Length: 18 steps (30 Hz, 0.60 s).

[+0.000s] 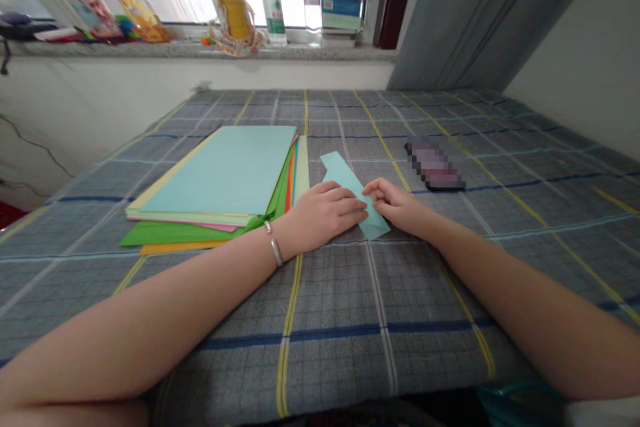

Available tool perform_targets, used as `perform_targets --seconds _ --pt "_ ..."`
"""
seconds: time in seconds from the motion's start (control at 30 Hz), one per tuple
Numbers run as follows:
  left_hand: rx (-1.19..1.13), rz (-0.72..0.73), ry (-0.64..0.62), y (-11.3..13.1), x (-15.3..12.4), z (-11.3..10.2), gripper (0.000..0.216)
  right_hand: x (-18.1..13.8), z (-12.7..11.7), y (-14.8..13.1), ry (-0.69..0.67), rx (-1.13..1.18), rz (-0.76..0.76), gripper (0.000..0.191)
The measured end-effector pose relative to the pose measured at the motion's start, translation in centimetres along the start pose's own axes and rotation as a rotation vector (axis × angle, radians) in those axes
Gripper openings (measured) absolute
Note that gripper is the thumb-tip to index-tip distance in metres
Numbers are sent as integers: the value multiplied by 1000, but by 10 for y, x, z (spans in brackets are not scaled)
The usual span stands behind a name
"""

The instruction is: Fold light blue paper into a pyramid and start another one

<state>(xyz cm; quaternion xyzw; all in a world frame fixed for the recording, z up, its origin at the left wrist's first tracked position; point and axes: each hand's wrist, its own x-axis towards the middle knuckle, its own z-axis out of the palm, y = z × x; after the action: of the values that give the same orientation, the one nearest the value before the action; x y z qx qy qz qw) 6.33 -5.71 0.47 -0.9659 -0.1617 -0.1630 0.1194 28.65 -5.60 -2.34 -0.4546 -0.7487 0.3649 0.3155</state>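
Plaid cloth; flat left hand overlaps blue paper; right hand curled, grip unclear.

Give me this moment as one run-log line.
left hand: resting on folded light-blue paper | right hand: fingers curled at its right edge | left: colored-paper stack | right: smartphone

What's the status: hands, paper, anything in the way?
Left hand laid on light-blue paper. Right hand at paper's right edge, fingers curled. Paper slantwise on checked cloth. Phone off right, stack of sheets left, neither covering it.
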Motion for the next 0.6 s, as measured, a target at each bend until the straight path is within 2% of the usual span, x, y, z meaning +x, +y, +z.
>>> perform_targets --seconds 0.13,0.4,0.5,0.6 --pt "29 17 -55 -3 -1 6 27 -2 1 -4 30 -232 -49 19" --pt "-110 -30 -75 -6 0 13 28 -4 0 -7 74 -498 -119 18" --pt "-152 -52 -68 -8 -1 13 27 -5 -3 -9 37 -539 -193 8" --pt "-180 -41 -78 -10 -3 12 26 -10 -7 -12 -31 -567 -259 7"
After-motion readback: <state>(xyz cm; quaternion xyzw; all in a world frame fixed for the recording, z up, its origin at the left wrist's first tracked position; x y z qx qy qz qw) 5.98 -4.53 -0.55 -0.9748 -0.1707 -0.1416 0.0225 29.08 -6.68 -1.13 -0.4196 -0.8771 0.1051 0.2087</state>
